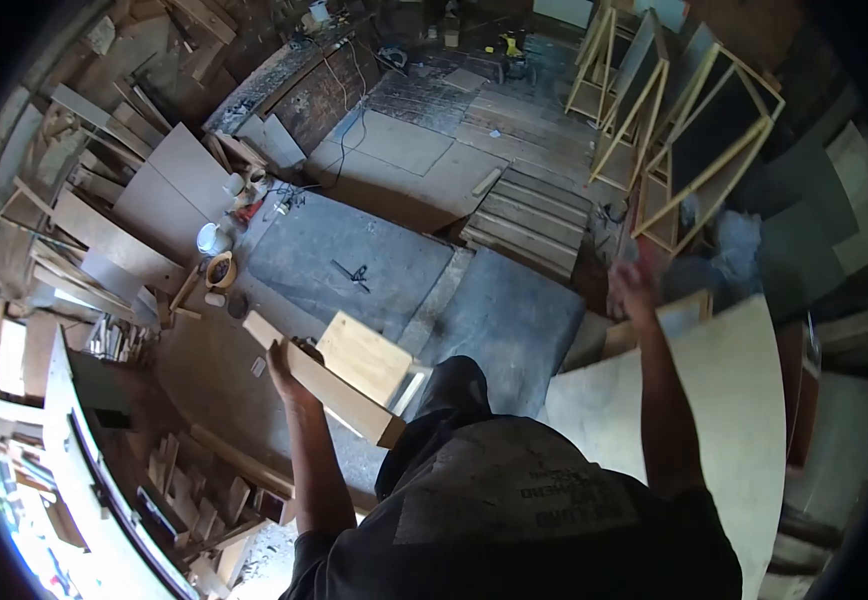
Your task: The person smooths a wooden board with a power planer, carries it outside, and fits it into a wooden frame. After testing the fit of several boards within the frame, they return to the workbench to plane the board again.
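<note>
Seen from overhead in a cluttered woodshop: left hand [284, 368] clamped around the edge of a small wooden box assembly [339, 375], held in mid-air at waist height above the concrete floor [514, 320], carried by nothing else. Pale boards, stiff and square-edged, probably light enough for one hand yet awkward, the weight hanging out to the right of the grip; a hold nearer the middle of the long side board would likely steady it. Joints possibly fresh, so best not twisted. Left arm bent, forearm rising from the lower edge of view. Right hand [634, 290] raised and blurred, near the top edge of a large plywood sheet [724, 420]; grip there impossible to tell.
</note>
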{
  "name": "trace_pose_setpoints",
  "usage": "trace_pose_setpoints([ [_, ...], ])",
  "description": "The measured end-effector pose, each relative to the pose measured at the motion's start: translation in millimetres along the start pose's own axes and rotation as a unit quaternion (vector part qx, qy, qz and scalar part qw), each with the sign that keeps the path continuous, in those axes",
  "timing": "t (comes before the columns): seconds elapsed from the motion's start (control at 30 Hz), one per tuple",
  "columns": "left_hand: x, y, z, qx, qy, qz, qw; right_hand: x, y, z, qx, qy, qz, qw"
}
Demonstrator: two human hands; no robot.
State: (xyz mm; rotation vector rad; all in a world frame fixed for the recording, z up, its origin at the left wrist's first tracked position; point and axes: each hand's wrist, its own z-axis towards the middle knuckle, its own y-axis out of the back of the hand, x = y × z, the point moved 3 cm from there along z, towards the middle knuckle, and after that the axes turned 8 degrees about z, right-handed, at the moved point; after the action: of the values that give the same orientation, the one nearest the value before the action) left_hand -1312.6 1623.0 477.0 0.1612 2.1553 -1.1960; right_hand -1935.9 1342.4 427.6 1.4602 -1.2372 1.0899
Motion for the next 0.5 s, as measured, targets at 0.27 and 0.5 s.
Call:
trace_pose_setpoints([
  [0.27,90,-119,359,-0.139,-0.124,0.062,0.981,87,-115,346,0.021,0.177,-0.106,0.978],
  [0.5,103,-248,579,-0.23,-0.091,-0.009,0.969,-89,-50,569,0.108,0.021,-0.229,0.967],
])
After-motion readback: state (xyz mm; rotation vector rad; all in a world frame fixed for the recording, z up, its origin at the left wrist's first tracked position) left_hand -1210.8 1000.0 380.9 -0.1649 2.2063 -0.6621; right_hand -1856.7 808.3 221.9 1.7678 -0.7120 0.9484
